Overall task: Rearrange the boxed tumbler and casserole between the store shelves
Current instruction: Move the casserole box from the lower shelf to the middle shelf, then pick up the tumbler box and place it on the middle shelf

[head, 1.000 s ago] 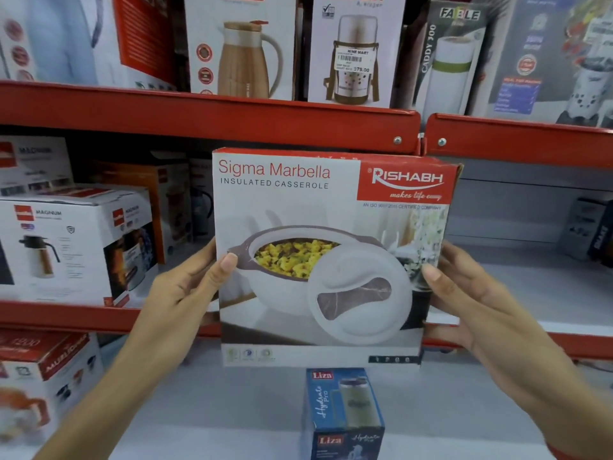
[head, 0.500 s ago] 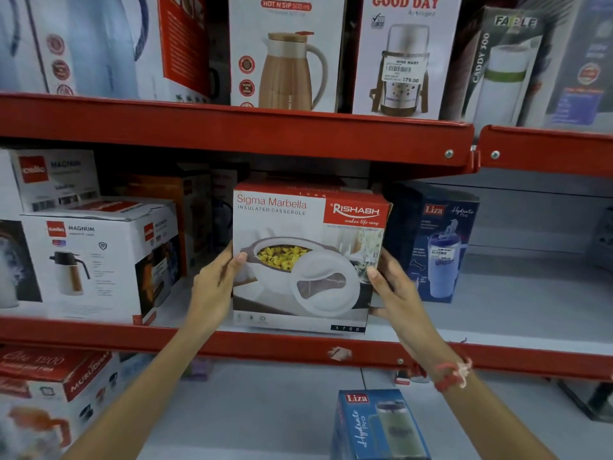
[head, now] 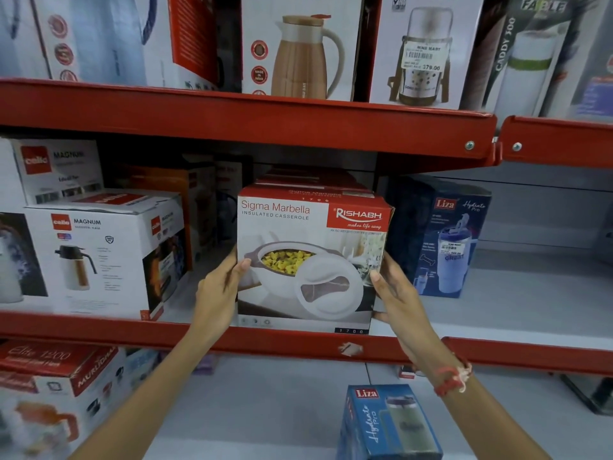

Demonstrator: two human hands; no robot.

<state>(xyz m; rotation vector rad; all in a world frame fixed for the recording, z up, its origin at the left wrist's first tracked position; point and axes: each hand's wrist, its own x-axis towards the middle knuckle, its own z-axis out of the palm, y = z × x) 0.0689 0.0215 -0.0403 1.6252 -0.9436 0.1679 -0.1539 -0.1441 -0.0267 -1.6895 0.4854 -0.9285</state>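
The red and white casserole box [head: 311, 260] marked "Sigma Marbella" stands upright at the front of the middle shelf [head: 292, 343]. My left hand [head: 219, 290] grips its left edge and my right hand [head: 394, 297] grips its right edge. A second casserole box [head: 311, 182] shows just behind it. A blue Liza tumbler box [head: 441, 240] stands on the same shelf, right of the casserole box and apart from my right hand. Another blue Liza tumbler box [head: 388, 423] sits on the lower shelf below my right forearm.
White Cello Magnum flask boxes [head: 99, 254] fill the middle shelf to the left. The top shelf [head: 245, 117] carries jug and flask boxes. A red Elite 1200 box [head: 56, 386] sits lower left. Bare grey shelf [head: 530, 293] lies right of the tumbler box.
Both hands carried the casserole box away from me and onto the middle shelf. It now stands against the shelf's front, and the tumbler box beside it has come into view.
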